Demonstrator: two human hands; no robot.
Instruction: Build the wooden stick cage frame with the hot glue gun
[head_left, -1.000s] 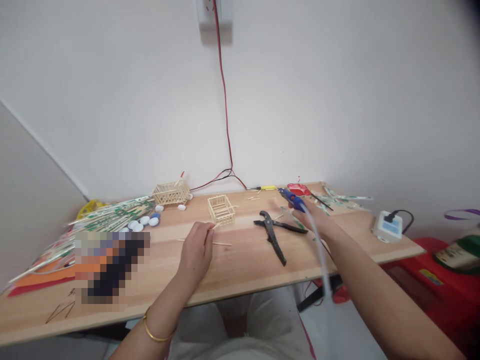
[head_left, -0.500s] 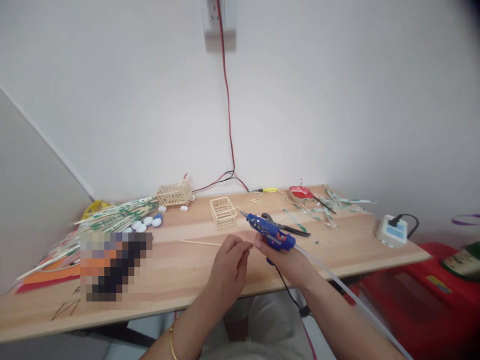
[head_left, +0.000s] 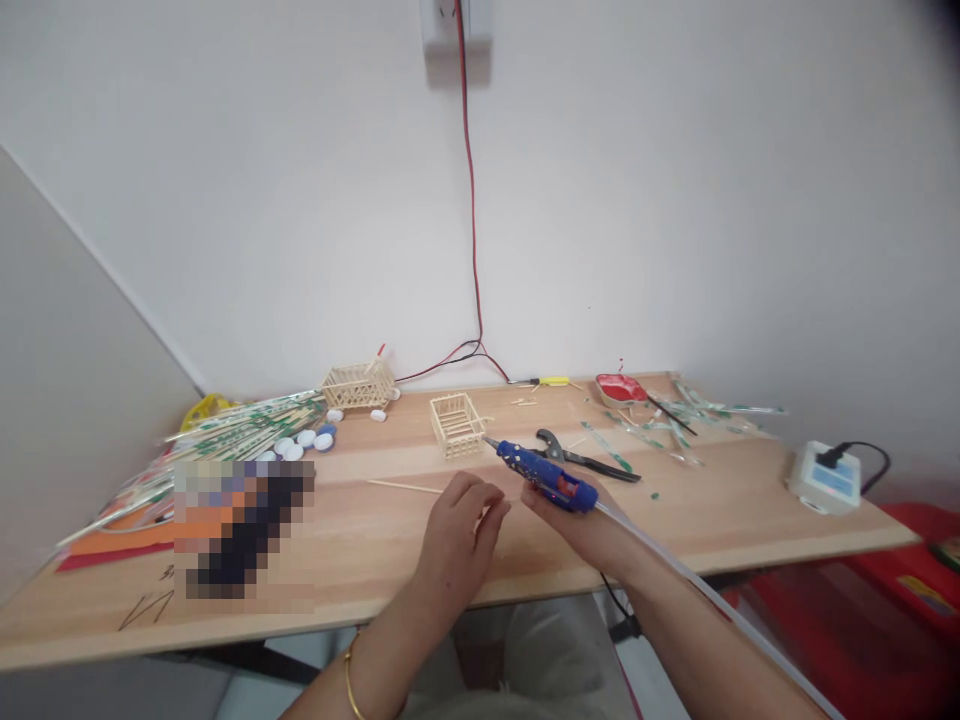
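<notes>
My right hand (head_left: pixel 581 525) is wrapped round a blue hot glue gun (head_left: pixel 547 475) with a long translucent glue stick (head_left: pixel 675 555) running out of its rear. Its nozzle points left, close to a small crate of thin wooden sticks (head_left: pixel 457 428). Left of the gun is my left hand (head_left: pixel 461 525), its fingers curled and thumb drawn towards the index finger. What its fingertips hold, if anything, is too small to make out. A thin wooden stick (head_left: pixel 405 487) runs behind this hand. Black-handled pliers (head_left: pixel 589 460) lie just behind the gun.
A second stick crate (head_left: pixel 358 387) stands back left by several white bottle caps (head_left: pixel 306 439) and bundled wrapped sticks (head_left: pixel 247 430). Back right are a red paint dish (head_left: pixel 621 388) and torn wrappers (head_left: pixel 675 425). A white power box (head_left: pixel 825 480) sits at the right edge.
The view has shifted slightly, so the table's things sit further right. The glue gun has tilted a little and its nozzle is nearer the crate. My left thumb and index finger are slightly further apart.
</notes>
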